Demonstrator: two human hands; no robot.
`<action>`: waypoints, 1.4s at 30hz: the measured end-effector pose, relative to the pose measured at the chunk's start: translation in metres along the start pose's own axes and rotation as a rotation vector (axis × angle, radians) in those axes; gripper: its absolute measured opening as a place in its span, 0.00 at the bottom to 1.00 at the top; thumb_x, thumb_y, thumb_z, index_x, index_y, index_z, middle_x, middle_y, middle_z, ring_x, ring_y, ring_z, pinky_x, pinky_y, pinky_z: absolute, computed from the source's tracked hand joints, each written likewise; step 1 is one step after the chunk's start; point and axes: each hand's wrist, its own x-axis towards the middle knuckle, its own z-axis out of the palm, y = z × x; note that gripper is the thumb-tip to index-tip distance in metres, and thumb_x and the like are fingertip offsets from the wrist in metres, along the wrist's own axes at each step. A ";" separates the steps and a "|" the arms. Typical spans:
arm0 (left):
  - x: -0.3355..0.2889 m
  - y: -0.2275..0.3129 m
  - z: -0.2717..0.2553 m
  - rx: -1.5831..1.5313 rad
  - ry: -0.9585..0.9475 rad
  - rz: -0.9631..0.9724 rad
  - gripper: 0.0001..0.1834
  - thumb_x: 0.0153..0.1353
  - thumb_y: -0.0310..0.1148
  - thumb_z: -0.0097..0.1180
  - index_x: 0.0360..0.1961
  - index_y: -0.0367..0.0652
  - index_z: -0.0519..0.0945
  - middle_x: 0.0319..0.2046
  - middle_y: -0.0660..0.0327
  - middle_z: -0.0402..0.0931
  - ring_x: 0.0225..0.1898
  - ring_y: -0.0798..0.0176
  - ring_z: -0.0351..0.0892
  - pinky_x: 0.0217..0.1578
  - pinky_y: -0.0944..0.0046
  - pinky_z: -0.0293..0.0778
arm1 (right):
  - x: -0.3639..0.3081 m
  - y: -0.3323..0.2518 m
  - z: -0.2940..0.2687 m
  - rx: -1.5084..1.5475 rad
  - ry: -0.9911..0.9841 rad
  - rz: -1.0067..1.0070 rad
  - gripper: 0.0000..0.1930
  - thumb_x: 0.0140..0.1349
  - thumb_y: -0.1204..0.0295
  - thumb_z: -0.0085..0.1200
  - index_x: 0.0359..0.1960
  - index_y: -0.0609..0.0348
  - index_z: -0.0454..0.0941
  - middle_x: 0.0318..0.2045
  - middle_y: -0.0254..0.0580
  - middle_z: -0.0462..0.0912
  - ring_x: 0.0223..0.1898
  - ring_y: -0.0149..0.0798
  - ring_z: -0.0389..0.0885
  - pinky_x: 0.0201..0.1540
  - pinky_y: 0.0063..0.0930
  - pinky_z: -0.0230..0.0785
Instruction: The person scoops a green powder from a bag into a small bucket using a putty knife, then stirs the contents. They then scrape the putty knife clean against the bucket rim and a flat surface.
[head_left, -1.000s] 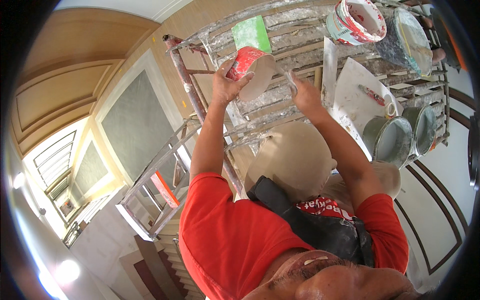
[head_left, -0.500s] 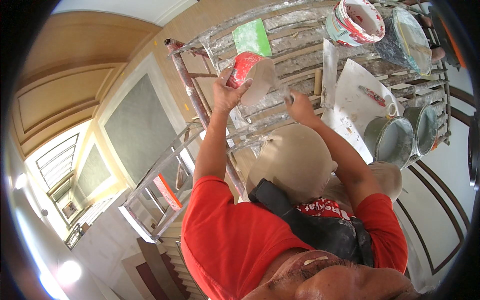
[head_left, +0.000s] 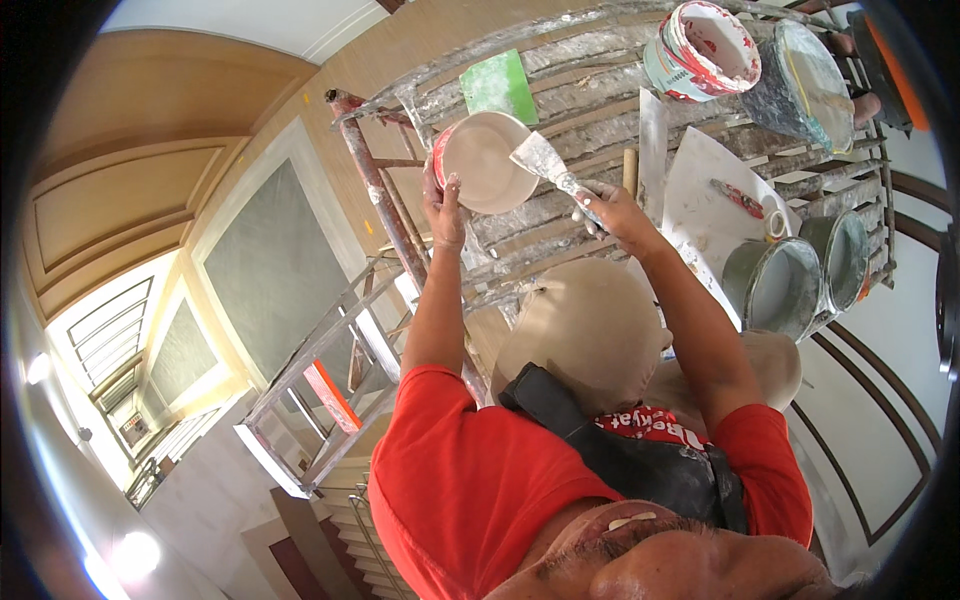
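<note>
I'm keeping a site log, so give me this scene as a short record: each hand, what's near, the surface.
Left hand: holds red tub, pale inside facing the camera
Right hand: grips putty knife, blade overlapping the tub's rim in view
Near tub: green sheet
Farther right: red-and-white bucket, two dark green buckets
Surface: splattered slatted platform

Left fingers (head_left: pixel 452 190) gripping a red-sided tub (head_left: pixel 488 162), right fingers (head_left: pixel 600 189) around a scraper (head_left: pixel 541 157), green sheet (head_left: pixel 498 87) on slatted platform (head_left: pixel 585 98)

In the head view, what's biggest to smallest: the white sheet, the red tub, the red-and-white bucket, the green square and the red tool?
1. White sheet
2. Red tub and red-and-white bucket: too alike to rank
3. Green square
4. Red tool
</note>
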 end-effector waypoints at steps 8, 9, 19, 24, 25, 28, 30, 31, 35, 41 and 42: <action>0.010 -0.029 -0.047 -0.216 0.103 -0.481 0.37 0.69 0.48 0.57 0.73 0.49 0.58 0.58 0.57 0.74 0.52 0.58 0.80 0.46 0.52 0.80 | -0.006 -0.003 0.014 -0.046 0.001 -0.034 0.18 0.70 0.59 0.56 0.53 0.60 0.78 0.27 0.33 0.81 0.20 0.22 0.69 0.21 0.19 0.58; 0.011 -0.028 -0.047 -0.261 0.088 -0.505 0.37 0.70 0.48 0.56 0.74 0.49 0.57 0.59 0.57 0.74 0.52 0.57 0.80 0.46 0.52 0.80 | -0.006 -0.002 0.014 -0.022 0.008 -0.027 0.18 0.70 0.59 0.56 0.52 0.59 0.78 0.27 0.34 0.81 0.20 0.22 0.69 0.21 0.20 0.58; 0.007 -0.034 -0.047 -0.307 0.038 -0.499 0.29 0.72 0.48 0.52 0.66 0.41 0.70 0.59 0.58 0.75 0.57 0.59 0.77 0.56 0.56 0.75 | -0.004 0.001 0.006 0.169 0.072 -0.107 0.17 0.71 0.58 0.55 0.47 0.62 0.79 0.27 0.37 0.82 0.18 0.28 0.72 0.19 0.23 0.61; 0.004 -0.026 -0.046 -0.216 0.071 -0.512 0.29 0.74 0.48 0.50 0.66 0.37 0.70 0.60 0.57 0.75 0.60 0.58 0.75 0.59 0.55 0.73 | -0.008 -0.002 0.016 0.210 0.062 -0.144 0.15 0.73 0.61 0.51 0.48 0.62 0.77 0.27 0.39 0.82 0.18 0.29 0.73 0.19 0.23 0.63; 0.006 -0.024 -0.045 -0.244 0.080 -0.528 0.29 0.74 0.47 0.50 0.66 0.35 0.70 0.60 0.56 0.75 0.60 0.58 0.75 0.60 0.56 0.72 | -0.008 -0.003 0.016 0.232 0.063 -0.142 0.15 0.74 0.61 0.49 0.48 0.61 0.77 0.28 0.39 0.83 0.18 0.30 0.73 0.19 0.24 0.64; 0.010 -0.017 -0.044 -0.242 0.101 -0.573 0.29 0.74 0.46 0.51 0.65 0.32 0.70 0.60 0.53 0.75 0.60 0.58 0.75 0.60 0.59 0.70 | -0.008 -0.006 0.006 0.328 0.003 -0.127 0.16 0.75 0.60 0.46 0.49 0.60 0.77 0.30 0.42 0.83 0.19 0.31 0.74 0.19 0.24 0.66; 0.013 -0.016 -0.046 -0.135 0.105 -0.596 0.28 0.73 0.44 0.52 0.64 0.31 0.71 0.60 0.52 0.76 0.60 0.59 0.74 0.61 0.60 0.69 | -0.007 -0.006 -0.002 0.375 -0.027 -0.154 0.17 0.76 0.60 0.45 0.51 0.61 0.76 0.31 0.43 0.84 0.19 0.31 0.74 0.19 0.25 0.66; 0.009 -0.021 -0.052 0.133 -0.023 -0.367 0.28 0.73 0.43 0.52 0.63 0.30 0.72 0.59 0.53 0.76 0.59 0.60 0.75 0.60 0.61 0.69 | -0.006 -0.006 -0.004 0.387 -0.023 -0.190 0.18 0.76 0.59 0.45 0.51 0.62 0.76 0.31 0.43 0.84 0.20 0.31 0.74 0.19 0.25 0.65; 0.013 -0.034 -0.053 0.056 0.009 -0.484 0.27 0.72 0.42 0.53 0.63 0.29 0.73 0.59 0.54 0.76 0.59 0.61 0.74 0.60 0.62 0.68 | -0.006 -0.034 -0.015 0.321 0.152 -0.346 0.19 0.74 0.61 0.50 0.56 0.63 0.76 0.35 0.41 0.84 0.25 0.30 0.77 0.24 0.24 0.67; 0.025 -0.046 -0.054 0.025 -0.045 -0.504 0.30 0.73 0.45 0.52 0.64 0.29 0.72 0.58 0.53 0.76 0.59 0.59 0.74 0.61 0.60 0.67 | 0.019 -0.066 -0.092 -0.205 0.675 -0.933 0.26 0.63 0.74 0.58 0.63 0.68 0.71 0.43 0.47 0.82 0.40 0.43 0.81 0.48 0.35 0.75; 0.028 -0.056 -0.060 0.011 -0.051 -0.500 0.30 0.73 0.45 0.52 0.64 0.29 0.72 0.58 0.53 0.76 0.59 0.59 0.73 0.61 0.60 0.67 | 0.020 -0.069 -0.105 -0.349 0.783 -0.892 0.26 0.62 0.75 0.59 0.63 0.68 0.72 0.46 0.50 0.82 0.45 0.44 0.81 0.51 0.35 0.73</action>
